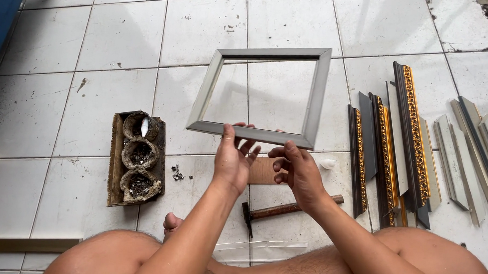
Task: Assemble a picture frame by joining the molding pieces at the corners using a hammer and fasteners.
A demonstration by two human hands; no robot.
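both hands hold one rectangular silver-grey picture frame (261, 94) with an empty middle, lifted above the white tiled floor (123, 35) and tilted away from the person, so the tiles are seen through its opening. the left hand (231, 163) is closed on the near rail, thumb up on the front face and fingers behind it. the right hand (299, 171) has its fingers curled, with the tips at the same rail near the right corner; how firmly it pinches i cannot tell. gripping only the near rail seems to leave the four corner joints free to be looked at.

under the hands lies a small brown flat piece of board (263, 171), and just nearer to the person a hammer with a wooden handle and a dark head (284, 210), close enough to reach. on the left stands a worn wooden tray with three round cups (137, 159) that keep small metal fasteners; a few loose fasteners (177, 173) lie beside it. on the right, cut frame mouldings, dark with gold ornament (386, 158), lie in a row, and pale silver mouldings (470, 155) lie further out, probably sorted by kind.
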